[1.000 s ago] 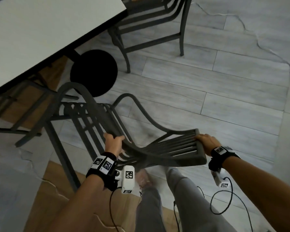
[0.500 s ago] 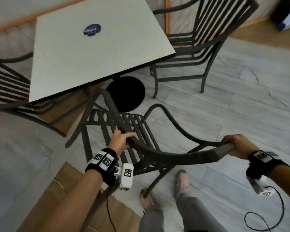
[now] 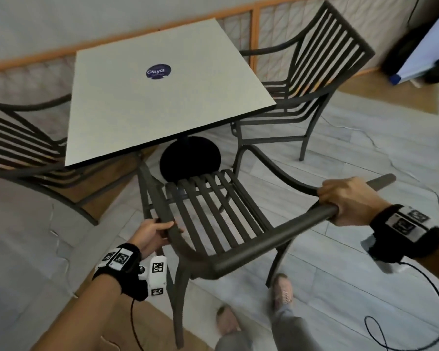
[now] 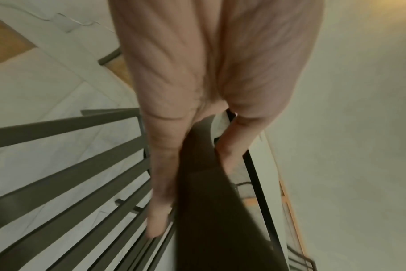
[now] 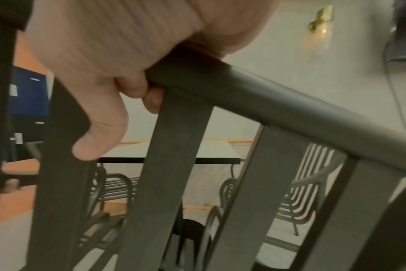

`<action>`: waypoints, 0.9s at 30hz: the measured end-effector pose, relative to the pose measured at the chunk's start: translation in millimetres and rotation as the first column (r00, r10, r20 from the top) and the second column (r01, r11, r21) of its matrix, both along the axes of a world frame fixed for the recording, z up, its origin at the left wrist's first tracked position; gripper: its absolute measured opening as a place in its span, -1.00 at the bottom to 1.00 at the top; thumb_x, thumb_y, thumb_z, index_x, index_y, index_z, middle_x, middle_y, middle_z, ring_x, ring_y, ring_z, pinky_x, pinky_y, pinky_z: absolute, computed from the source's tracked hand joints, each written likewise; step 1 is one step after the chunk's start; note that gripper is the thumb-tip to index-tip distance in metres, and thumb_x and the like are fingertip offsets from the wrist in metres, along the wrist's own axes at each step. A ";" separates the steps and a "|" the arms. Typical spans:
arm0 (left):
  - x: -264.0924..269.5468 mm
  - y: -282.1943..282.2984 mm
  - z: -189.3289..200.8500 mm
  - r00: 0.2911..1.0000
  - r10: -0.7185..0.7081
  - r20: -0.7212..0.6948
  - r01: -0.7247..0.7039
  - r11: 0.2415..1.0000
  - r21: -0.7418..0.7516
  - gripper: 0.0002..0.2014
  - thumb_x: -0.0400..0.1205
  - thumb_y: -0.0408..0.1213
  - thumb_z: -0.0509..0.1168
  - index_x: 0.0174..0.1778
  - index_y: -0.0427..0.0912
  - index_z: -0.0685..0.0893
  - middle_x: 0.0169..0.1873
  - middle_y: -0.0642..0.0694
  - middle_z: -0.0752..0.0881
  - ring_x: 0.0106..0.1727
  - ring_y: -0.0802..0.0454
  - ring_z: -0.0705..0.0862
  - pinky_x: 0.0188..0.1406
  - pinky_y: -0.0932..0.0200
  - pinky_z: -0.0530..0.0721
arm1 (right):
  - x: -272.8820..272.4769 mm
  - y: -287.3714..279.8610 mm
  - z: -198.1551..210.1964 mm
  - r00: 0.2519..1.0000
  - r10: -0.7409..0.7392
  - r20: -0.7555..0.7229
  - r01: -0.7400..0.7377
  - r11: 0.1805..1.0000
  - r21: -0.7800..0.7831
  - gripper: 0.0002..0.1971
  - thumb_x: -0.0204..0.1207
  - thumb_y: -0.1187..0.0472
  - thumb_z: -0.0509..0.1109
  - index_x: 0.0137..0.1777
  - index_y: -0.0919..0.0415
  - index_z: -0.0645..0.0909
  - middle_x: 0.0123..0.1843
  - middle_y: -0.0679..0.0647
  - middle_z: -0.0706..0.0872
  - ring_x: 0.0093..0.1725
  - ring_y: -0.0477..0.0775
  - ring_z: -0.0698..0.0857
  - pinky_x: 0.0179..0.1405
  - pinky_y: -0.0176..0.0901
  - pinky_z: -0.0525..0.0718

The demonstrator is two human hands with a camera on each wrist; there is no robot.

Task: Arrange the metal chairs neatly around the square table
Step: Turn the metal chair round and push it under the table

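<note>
A dark metal slatted chair (image 3: 208,211) stands in front of me, its seat facing the near edge of the white square table (image 3: 162,97). My left hand (image 3: 152,234) grips the chair's left armrest (image 4: 211,210). My right hand (image 3: 345,201) is wrapped over the top rail of the chair back (image 5: 267,102), fingers curled under it. A second metal chair (image 3: 309,79) sits at the table's right side, and a third chair (image 3: 18,143) at its left. The table's black round base (image 3: 190,158) shows just beyond the held chair's seat.
My feet (image 3: 281,292) stand right behind the chair on pale floor tiles. A wall with an orange-framed panel (image 3: 254,26) runs behind the table. A white and blue board (image 3: 426,51) leans at the far right. A black cable (image 3: 411,330) loops from my right wrist.
The chair went from tipped far back to standing upright, and it now sits closer to the table's near edge. Both hands kept their hold; the view lifted to take in the whole table.
</note>
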State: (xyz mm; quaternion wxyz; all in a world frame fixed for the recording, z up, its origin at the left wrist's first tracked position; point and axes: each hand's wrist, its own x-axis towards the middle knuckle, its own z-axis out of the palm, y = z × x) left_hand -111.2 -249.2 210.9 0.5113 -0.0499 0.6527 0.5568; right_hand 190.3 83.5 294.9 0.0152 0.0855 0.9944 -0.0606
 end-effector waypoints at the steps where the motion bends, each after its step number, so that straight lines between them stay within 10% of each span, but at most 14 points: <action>1: -5.4 -7.2 -2.4 0.999 0.005 0.039 -0.004 0.999 -0.034 -0.87 0.65 -0.55 0.15 -0.08 -0.40 0.60 -0.30 -0.23 0.79 -0.14 -0.20 0.82 0.19 -0.37 0.66 | -3.0 -12.6 0.6 1.000 0.023 -0.008 -0.023 1.000 -0.021 -0.92 0.05 0.09 0.24 -0.54 0.03 0.55 -0.49 -0.09 0.56 -0.48 0.05 0.64 -0.58 -0.28 0.35; 9: -52.0 -54.4 -20.2 0.978 -0.015 0.208 0.093 0.924 -0.371 -0.81 0.72 -0.48 0.01 0.10 -0.49 0.49 -0.13 -0.39 0.62 -0.09 -0.25 0.63 0.19 -0.15 0.58 | -4.3 -110.8 -13.5 0.987 0.151 0.050 -0.145 0.982 -0.118 -0.93 0.14 0.07 0.32 -0.48 0.00 0.52 -0.45 -0.13 0.59 -0.42 -0.03 0.59 -0.59 -0.17 0.55; 12: -58.2 -64.6 -35.6 0.990 0.036 0.136 0.032 0.885 -0.464 -0.79 0.71 -0.54 -0.02 0.22 -0.48 0.38 -0.22 -0.41 0.58 -0.22 -0.26 0.60 -0.20 -0.17 0.70 | -6.4 -145.9 -18.7 0.986 0.162 0.037 -0.155 0.977 -0.149 -0.92 0.12 0.07 0.27 -0.53 0.00 0.49 -0.46 -0.15 0.60 -0.44 -0.04 0.59 -0.59 -0.20 0.55; 15: -68.4 -74.1 -60.0 0.998 0.043 0.054 -0.010 0.860 -0.510 -0.59 0.68 -0.61 -0.05 0.48 -0.50 0.27 -0.27 -0.36 0.55 -0.27 -0.22 0.57 -0.03 -0.17 0.66 | -11.5 -171.6 -28.0 0.980 0.172 0.096 -0.156 0.976 -0.155 -0.95 0.08 0.06 0.27 -0.53 -0.03 0.49 -0.46 -0.18 0.57 -0.43 -0.10 0.57 -0.53 -0.32 0.49; 20: -66.7 -69.3 -88.9 0.983 0.182 -0.038 -0.172 0.814 -0.555 -0.82 0.69 -0.62 -0.05 -0.13 -0.40 0.42 -0.32 -0.28 0.48 -0.36 -0.10 0.48 -0.36 0.02 0.52 | -17.1 -201.0 -62.2 0.951 0.180 0.253 -0.140 0.976 -0.167 -0.87 0.08 -0.08 0.42 -0.48 -0.08 0.58 -0.48 -0.22 0.61 -0.44 -0.23 0.58 -0.47 -0.46 0.36; 27: -88.9 -76.5 -139.1 0.969 0.168 -0.180 -0.238 0.821 -0.518 -0.80 0.62 -0.65 0.03 -0.10 -0.45 0.56 -0.51 -0.30 0.60 -0.42 -0.13 0.53 -0.17 -0.06 0.61 | -48.3 -221.2 -81.8 0.944 0.133 0.301 -0.088 0.983 -0.158 -0.76 0.04 -0.12 0.58 -0.46 -0.08 0.60 -0.48 -0.17 0.63 -0.45 -0.22 0.60 -0.52 -0.36 0.61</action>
